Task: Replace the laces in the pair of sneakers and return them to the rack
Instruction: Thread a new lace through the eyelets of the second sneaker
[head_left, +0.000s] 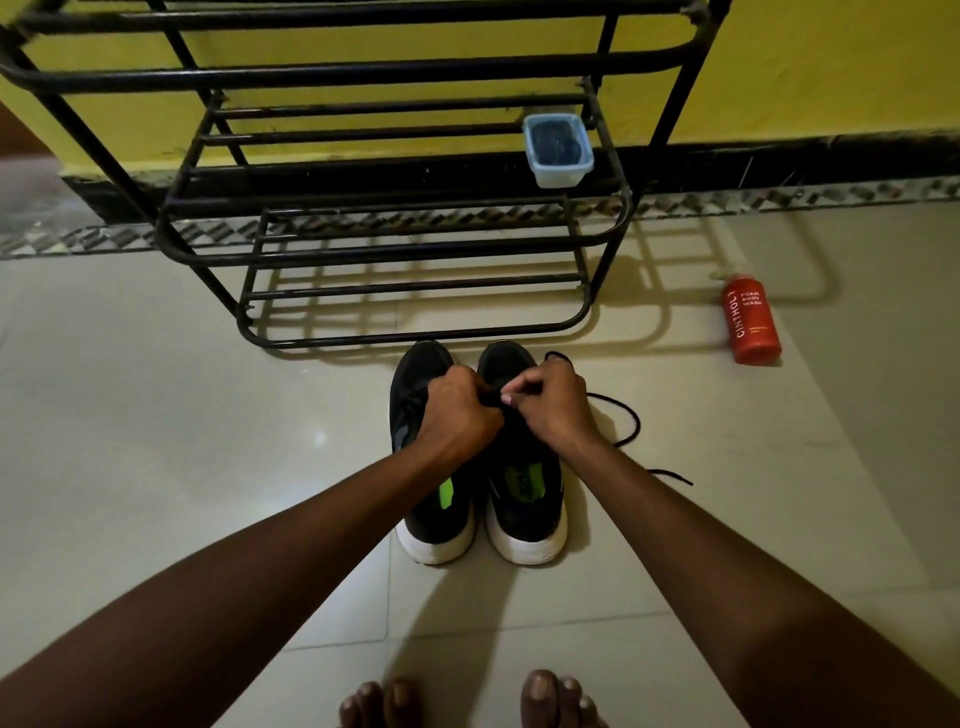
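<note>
Centrally, just above the middle of the frame, the left hand (460, 410) and the right hand (550, 402) are held knuckle to knuckle over the front of the right-of-frame sneaker (527, 530). The left hand's fingers are curled tightly round the black lace (631, 415) at the eyelets, and the same lace is pinched between the thumb and fingertips of the right hand. The loose length of lace is looped out over the tiled floor (156, 441) to the right of the shoe. The left-of-frame sneaker (436, 540) is stood just beside its pair, heels toward the viewer, toes close to the foot of the black metal shoe rack (415, 244). A lidded clear plastic container (558, 150) with dark contents is set on an upper shelf of the rack. A red bottle of foam body wash (750, 325) is stood on the floor at the right. Bare toes (540, 696) are seen at the bottom edge.
</note>
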